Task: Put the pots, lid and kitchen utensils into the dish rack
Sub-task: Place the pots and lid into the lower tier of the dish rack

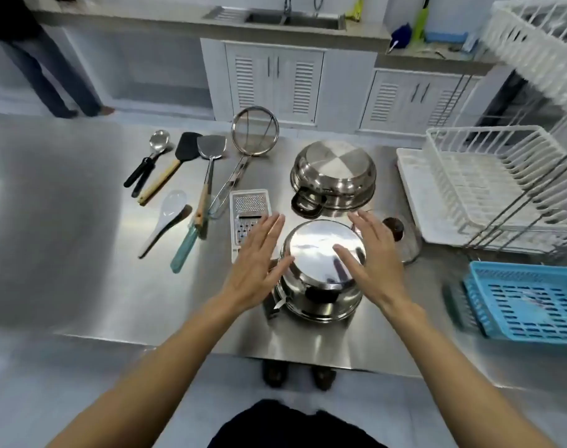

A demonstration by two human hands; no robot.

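Note:
A steel pot (pixel 317 253) lies upside down near the front of the steel table (pixel 65 205). My left hand (pixel 259 263) hovers open at its left side, and my right hand (pixel 369 253) hovers open over its right side. A second upturned pot (pixel 334 173) with a dark handle sits behind it. A glass lid (pixel 405 240) with a dark knob lies partly hidden behind my right hand. To the left lie a grater (pixel 248 208), a wire strainer (pixel 254 130), a steel spatula (pixel 211 150), a black spatula (pixel 186 147), a scoop (pixel 159 140) and a white rice spoon (pixel 172 205). The white dish rack (pixel 489 176) stands at the right.
A blue plastic basket (pixel 531 302) sits at the table's front right corner. Another white rack (pixel 534 37) hangs high at the right. Cabinets and a sink counter (pixel 295 21) run behind the table. A person's legs (pixel 59 79) stand at the far left.

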